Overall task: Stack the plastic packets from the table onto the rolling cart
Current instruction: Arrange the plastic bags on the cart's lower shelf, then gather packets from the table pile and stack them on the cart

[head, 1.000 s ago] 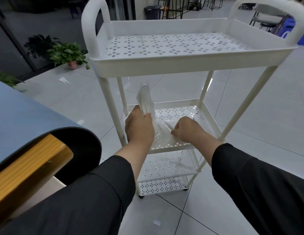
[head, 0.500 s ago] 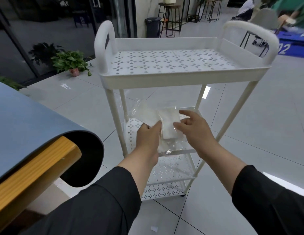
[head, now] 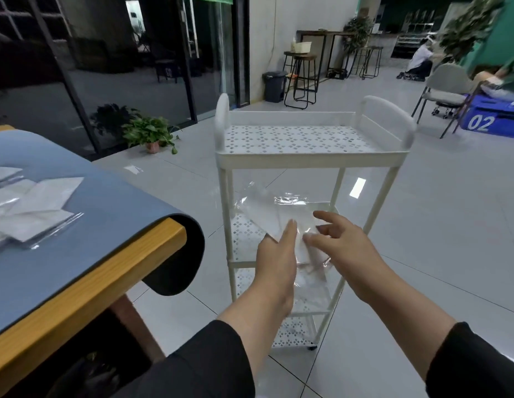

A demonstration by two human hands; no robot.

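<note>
A clear plastic packet [head: 264, 214] hangs in the air in front of the middle shelf of the white three-tier rolling cart [head: 307, 160]. My left hand [head: 276, 265] holds the packet's near end, fingers laid along it, thumb hidden. My right hand [head: 344, 248] is beside it with fingers spread and loose, its thumb tip at the packet's edge. More plastic packets [head: 40, 208] lie on the blue mat of the table [head: 112, 271] at the left. The cart's top shelf holds nothing.
The mat's curled end overhangs the table corner close to the cart's left leg. Tiled floor surrounds the cart. A potted plant [head: 152, 133] stands by the glass wall, with stools, a bin and a grey chair [head: 445, 87] farther back.
Both hands rose from the middle shelf with the packet. My right hand has loosened from a pinch to spread fingers. The view pulled back and the table's packets came into sight.
</note>
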